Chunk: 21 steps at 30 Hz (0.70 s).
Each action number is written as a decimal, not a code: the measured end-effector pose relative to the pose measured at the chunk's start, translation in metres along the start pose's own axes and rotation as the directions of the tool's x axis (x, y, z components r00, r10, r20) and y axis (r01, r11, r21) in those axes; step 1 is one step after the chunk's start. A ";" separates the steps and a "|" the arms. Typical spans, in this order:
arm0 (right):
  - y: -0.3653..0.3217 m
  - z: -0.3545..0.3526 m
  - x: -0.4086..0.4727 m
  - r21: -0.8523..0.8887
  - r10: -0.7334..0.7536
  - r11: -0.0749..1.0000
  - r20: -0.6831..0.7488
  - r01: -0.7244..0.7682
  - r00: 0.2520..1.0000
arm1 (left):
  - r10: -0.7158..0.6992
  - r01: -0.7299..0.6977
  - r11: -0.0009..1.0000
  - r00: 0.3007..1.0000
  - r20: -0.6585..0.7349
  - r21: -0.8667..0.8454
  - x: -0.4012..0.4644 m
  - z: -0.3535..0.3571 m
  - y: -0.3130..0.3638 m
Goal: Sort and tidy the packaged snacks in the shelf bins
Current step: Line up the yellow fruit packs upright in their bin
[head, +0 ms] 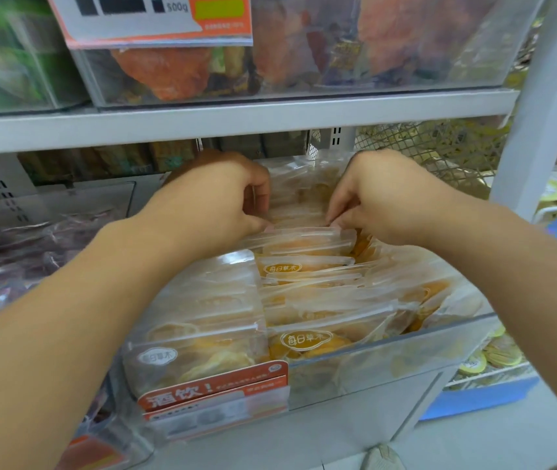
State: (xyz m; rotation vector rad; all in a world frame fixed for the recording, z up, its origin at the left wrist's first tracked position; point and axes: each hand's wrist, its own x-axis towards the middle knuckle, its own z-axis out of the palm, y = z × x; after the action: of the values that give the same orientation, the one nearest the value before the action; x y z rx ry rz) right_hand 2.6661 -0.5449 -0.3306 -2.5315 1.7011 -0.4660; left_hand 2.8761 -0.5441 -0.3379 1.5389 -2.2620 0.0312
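A white shelf unit (236,125) fills the frame, its crossbar running across the upper third. Below it, at centre and lower right, sits a clear plastic bin (389,364) packed with rows of clear snack packets (304,340) showing orange and yellow contents. Above the crossbar stands another clear bin (304,86) of orange-red packs, with a price card (155,18) at the top left. An orange label (212,391) hangs on the lower bin's front. At mid-frame, the left hand (216,201) and right hand (382,195) both have fingers curled, pinching the top edge of a packet (301,234) at the back of the row.
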 end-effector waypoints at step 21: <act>-0.005 0.006 0.000 0.188 0.013 0.982 -0.042 -0.005 0.999 | -0.044 0.083 0.954 0.990 0.137 -0.289 0.002 -0.009 -0.002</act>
State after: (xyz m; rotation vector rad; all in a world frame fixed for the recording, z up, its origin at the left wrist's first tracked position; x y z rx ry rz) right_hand 2.6725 -0.5435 -0.3356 -2.3959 1.5975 -0.6522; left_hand 2.8803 -0.5451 -0.3297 1.4872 -2.1910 -0.4171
